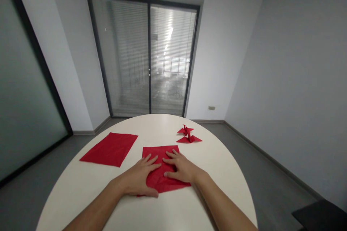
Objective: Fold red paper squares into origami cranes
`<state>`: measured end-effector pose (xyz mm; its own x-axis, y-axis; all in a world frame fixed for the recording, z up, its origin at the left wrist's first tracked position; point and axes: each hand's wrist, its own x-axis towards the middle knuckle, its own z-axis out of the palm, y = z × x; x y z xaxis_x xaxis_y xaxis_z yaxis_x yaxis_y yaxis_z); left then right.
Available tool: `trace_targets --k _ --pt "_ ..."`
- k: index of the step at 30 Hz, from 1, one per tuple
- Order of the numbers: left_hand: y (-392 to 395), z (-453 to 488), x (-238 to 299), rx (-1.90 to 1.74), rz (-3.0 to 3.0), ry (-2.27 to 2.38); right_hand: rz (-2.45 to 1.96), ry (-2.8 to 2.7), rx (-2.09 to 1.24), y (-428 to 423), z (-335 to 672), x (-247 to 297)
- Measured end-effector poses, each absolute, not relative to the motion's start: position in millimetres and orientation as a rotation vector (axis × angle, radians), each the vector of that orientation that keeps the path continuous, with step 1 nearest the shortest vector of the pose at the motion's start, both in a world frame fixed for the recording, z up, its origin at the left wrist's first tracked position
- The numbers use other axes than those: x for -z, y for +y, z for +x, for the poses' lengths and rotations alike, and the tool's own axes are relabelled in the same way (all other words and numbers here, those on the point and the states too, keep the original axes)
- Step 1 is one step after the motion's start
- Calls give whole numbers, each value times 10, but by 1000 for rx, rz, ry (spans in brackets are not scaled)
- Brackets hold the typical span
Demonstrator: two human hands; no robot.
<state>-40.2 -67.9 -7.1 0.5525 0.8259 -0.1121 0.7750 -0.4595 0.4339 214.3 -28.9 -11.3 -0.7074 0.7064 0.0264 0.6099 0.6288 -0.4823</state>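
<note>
A red square sheet of paper (162, 184) lies flat on the white round table in front of me. My left hand (139, 177) rests on its left side, palm down with fingers spread. On the right side of the same sheet lies my right hand (180, 168), its fingers also spread. Both hands partly cover the paper, and neither grips it. Faint creases show near its lower part. Just beyond the sheet, to the right, stand two folded red paper cranes, a nearer crane (189, 139) and a farther crane (184, 130).
Another red sheet (111, 149) lies flat at the left of the table (162, 124). Past the table's far edge is a glass door (127, 61) with blinds. A dark flat object (322, 214) juts in at the lower right.
</note>
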Motion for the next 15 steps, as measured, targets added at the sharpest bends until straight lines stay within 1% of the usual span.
trace_targets --k 4,9,15 --pt "-701 -371 55 -150 2397 1319 -1025 -2669 -742 -301 2182 65" --pt "-703 -361 43 -162 2416 1336 -1183 -2767 -928 -327 2217 107" --pt "-732 -364 -13 -219 2412 1303 -1207 -2789 -848 -349 2209 103"
